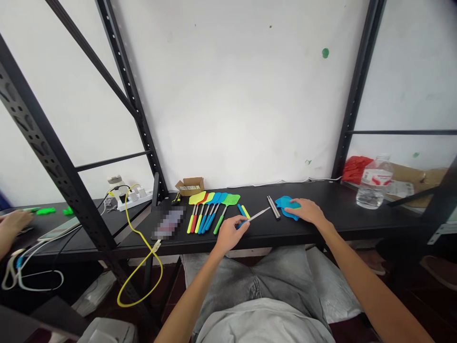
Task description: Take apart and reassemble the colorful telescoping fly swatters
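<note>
My left hand (230, 234) is closed around the blue grip of a fly swatter handle (259, 214). Its thin metal rod points right and slightly up, with no head on its tip. On the right, my right hand (307, 212) has its fingers on a small pile of blue fly swatter heads (283, 202), gripping at the pile's right side; a bit of green shows by the fingertips. Between the hands lie several metal rods (273, 208). Beyond my left hand are loose blue and yellow grips (245, 211). Left of it, several whole fly swatters (210, 212) lie in a row, heads away from me.
A phone (169, 223), partly blurred, lies left of the swatters, near a small cardboard box (190, 186). A yellow cable (161, 271) hangs over the front edge. A water bottle (374, 183) stands right. Shelf posts (67, 157) rise at both sides. Another person's hand (16, 223) is far left.
</note>
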Available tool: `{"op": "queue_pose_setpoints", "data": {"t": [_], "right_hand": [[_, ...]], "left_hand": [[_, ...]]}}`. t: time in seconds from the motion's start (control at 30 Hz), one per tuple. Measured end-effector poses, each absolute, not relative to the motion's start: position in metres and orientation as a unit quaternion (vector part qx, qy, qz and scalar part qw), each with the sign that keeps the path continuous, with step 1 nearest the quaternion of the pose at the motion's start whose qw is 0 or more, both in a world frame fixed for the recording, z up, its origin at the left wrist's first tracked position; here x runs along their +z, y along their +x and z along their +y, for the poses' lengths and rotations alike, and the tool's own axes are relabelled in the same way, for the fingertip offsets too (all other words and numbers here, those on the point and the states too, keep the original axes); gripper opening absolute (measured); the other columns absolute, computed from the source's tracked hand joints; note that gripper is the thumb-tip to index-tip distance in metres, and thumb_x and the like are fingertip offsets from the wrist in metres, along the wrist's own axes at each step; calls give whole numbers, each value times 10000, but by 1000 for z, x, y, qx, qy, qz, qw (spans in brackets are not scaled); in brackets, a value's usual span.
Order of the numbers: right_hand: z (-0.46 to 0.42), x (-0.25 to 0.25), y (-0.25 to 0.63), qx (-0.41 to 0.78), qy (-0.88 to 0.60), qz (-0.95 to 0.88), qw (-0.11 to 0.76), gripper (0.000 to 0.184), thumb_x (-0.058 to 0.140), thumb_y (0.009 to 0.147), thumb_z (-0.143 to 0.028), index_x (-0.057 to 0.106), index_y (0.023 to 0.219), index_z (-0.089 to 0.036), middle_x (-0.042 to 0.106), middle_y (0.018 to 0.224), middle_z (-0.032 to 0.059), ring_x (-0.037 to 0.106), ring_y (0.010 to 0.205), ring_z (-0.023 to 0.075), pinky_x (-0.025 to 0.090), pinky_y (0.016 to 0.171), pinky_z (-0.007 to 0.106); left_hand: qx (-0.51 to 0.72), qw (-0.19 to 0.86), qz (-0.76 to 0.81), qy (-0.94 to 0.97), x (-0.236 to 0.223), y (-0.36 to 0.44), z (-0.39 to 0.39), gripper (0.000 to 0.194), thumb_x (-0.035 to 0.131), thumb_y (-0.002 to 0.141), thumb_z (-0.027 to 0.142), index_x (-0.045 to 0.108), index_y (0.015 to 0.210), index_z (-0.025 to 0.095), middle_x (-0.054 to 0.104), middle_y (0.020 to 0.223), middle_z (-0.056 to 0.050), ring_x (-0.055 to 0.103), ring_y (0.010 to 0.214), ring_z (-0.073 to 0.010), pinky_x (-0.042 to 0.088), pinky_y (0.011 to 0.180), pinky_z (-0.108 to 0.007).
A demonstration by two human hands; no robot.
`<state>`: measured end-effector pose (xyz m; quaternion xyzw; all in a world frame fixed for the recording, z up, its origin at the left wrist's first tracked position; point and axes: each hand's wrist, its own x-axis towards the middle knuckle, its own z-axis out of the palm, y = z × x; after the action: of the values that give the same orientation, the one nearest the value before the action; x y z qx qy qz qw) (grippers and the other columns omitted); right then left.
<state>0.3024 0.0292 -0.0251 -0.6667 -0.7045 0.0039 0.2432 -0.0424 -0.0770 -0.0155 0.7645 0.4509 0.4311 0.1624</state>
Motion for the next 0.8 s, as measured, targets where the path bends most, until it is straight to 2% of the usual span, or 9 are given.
{"op": "queue_pose_setpoints", "data": {"t": [0.13, 0.27, 0.57, 0.8], "right_hand": [[23, -19, 299, 18, -685, -686, 245, 681, 543, 725, -760, 659, 1162, -250, 672, 1181, 124, 612, 1087, 376, 483, 832, 433], [19, -16, 296, 21, -692, -676, 251, 681, 534, 726, -771, 642, 1134, -236, 675, 1153, 139, 626, 1050, 376, 481, 793, 424], [21, -20, 299, 16, -688, -676, 264, 601, 579, 737, -700, 613, 1132, -249, 653, 1189, 125, 607, 1091, 356, 481, 821, 425], [27, -24, 306, 47, -676, -672, 298, 679, 602, 727, -704, 598, 1201, -218, 642, 1232, 144, 601, 1112, 356, 478, 871, 431]], "left_hand": [[430, 156, 453, 765, -16, -42, -76, 338, 535, 913, 457, 733, 1021, 205, 734, 909, -44, 654, 798, -192, 490, 753, -266], [424, 154, 452, 769, -15, -42, -77, 348, 522, 920, 464, 733, 1029, 211, 732, 903, -43, 651, 787, -190, 487, 726, -261], [424, 152, 456, 768, -14, -42, -79, 344, 519, 919, 461, 732, 1021, 212, 733, 908, -46, 652, 795, -192, 489, 729, -259], [424, 153, 458, 767, -15, -42, -77, 343, 518, 917, 460, 731, 1014, 210, 733, 905, -43, 650, 791, -191, 491, 748, -266]]}}
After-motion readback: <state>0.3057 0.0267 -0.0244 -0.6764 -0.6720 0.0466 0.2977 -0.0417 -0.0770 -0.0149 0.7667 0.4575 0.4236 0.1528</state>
